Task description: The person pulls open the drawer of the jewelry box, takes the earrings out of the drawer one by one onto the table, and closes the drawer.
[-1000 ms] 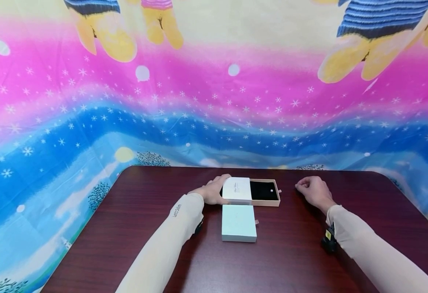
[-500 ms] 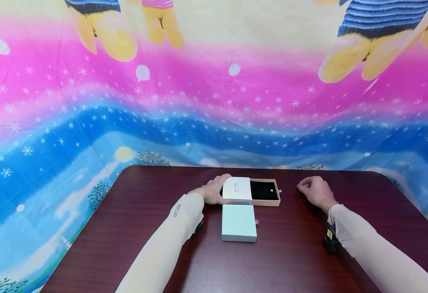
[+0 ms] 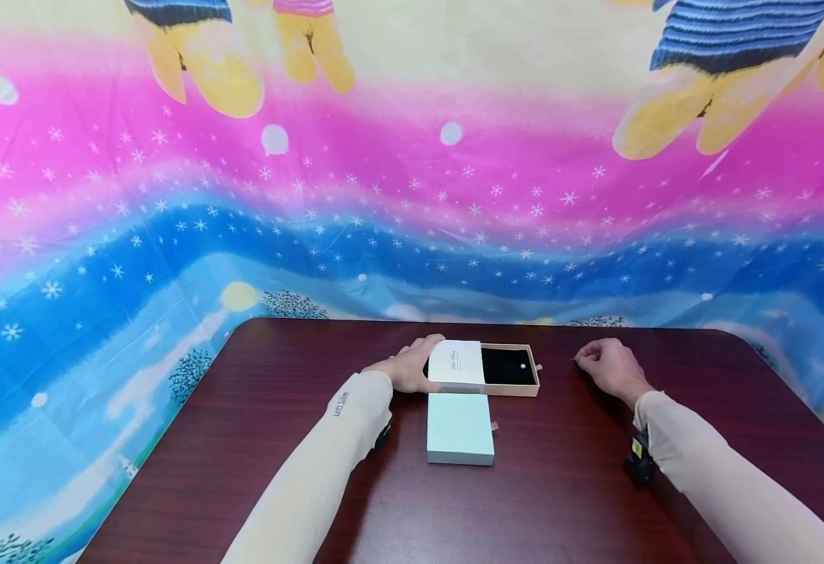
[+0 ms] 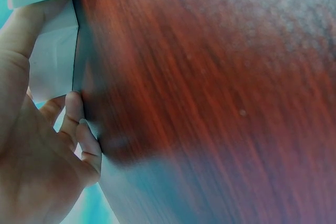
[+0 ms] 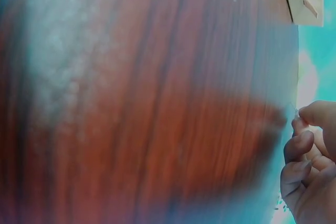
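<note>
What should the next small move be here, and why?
Probably the right hand should bring the tiny item it pinches, too small to identify, over the open drawer: the drawer sits partly out of the white sleeve, which the left hand grips.

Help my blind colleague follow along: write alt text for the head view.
A person's left grip holds a white box whose black-filled tray sticks out rightward, while the right grip pinches something tiny. A pale green box sits nearer, on a dark table.

dk red-brn wd-grain tbl [image 3: 553, 486]; on it: wht box [image 3: 456, 363] w/ drawer [image 3: 511, 390] pt out, mint box [image 3: 460, 427] just beside.
</note>
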A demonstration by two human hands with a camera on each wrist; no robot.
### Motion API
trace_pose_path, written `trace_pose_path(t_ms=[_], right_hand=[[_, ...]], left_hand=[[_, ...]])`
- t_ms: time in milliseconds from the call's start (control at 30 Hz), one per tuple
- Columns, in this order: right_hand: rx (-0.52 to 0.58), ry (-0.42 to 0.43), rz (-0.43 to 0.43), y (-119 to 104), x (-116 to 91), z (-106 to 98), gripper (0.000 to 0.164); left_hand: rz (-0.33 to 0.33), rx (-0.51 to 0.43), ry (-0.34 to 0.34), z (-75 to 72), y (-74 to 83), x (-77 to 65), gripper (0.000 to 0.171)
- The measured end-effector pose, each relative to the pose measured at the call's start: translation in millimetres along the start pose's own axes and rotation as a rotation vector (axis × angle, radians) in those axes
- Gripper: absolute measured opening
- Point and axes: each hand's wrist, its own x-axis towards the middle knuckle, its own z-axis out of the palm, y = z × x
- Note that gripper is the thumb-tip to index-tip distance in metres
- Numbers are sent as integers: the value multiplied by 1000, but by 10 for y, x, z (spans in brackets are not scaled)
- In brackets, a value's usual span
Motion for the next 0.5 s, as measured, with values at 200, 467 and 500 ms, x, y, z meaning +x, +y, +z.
trace_pose_path(t_ms=[200, 467, 500], right_hand=[[-13, -6, -14, 19, 8, -4, 25], [-10, -17, -23, 75, 18, 14, 23], [-10, -16, -23, 75, 18, 16, 23]], left_hand=[[4, 6, 11, -6, -4, -1, 91], [0, 3, 10, 1, -13, 1, 92], [0, 4, 10, 0, -15, 2, 92]])
